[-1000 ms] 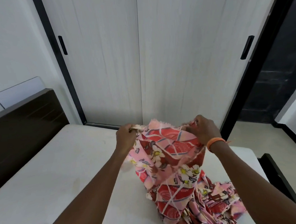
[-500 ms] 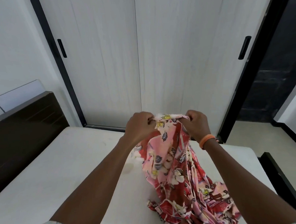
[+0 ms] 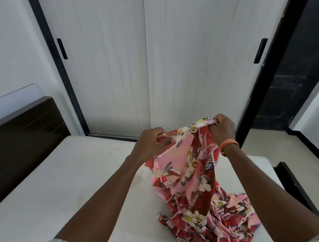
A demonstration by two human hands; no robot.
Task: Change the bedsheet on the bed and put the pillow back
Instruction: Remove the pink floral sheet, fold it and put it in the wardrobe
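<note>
Item: floral bedsheet [image 3: 187, 176], edge pinched in your left hand [image 3: 152, 142] and right hand [image 3: 221, 129], which had spread apart again, unfolding over bare mattress [image 3: 65, 181].

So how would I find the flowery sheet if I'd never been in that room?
Look at the bare white mattress in front of the pale sliding wardrobe doors. On its right side a bedsheet hangs bunched from the left hand and the right hand. It's the only patterned thing: red and pink with white flowers.
</note>
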